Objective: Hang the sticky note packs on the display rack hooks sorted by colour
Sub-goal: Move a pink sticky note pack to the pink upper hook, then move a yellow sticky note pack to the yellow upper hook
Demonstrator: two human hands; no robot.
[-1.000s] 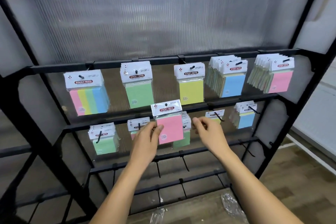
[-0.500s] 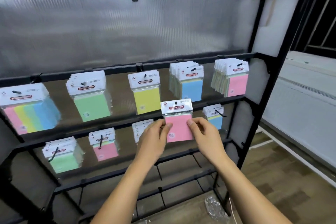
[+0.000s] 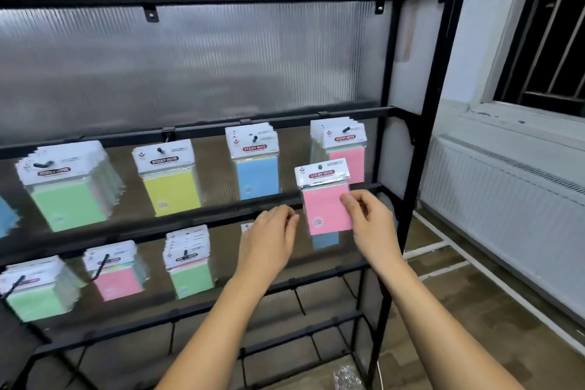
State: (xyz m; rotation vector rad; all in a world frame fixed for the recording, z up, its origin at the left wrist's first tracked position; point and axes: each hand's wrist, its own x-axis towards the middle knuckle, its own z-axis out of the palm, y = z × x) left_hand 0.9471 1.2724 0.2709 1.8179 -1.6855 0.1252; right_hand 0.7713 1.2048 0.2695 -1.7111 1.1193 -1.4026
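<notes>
My right hand (image 3: 370, 225) pinches a pink sticky note pack (image 3: 324, 199) by its right edge, holding it upright in front of the black display rack (image 3: 421, 142). The pack sits just below and left of the pink stack (image 3: 346, 149) hanging on the upper right hook. My left hand (image 3: 272, 237) hovers just left of the pack, fingers loosely curled, apart from it. On the upper rail hang green (image 3: 69, 187), yellow (image 3: 169, 177) and blue (image 3: 254, 165) packs. The lower rail carries green (image 3: 33, 291), pink (image 3: 117, 272) and green (image 3: 190, 263) stacks.
A blue pack (image 3: 324, 241) on the lower rail is partly hidden behind the held pack. Bare hooks stick out from the bottom rails (image 3: 297, 298). Crumpled plastic wrap (image 3: 348, 377) lies on the floor. A white radiator (image 3: 506, 209) and a window (image 3: 544, 41) are at the right.
The view swung right. My left hand let go of the pink pack, and my right hand now carries it alone toward the rack's upper right hook.
</notes>
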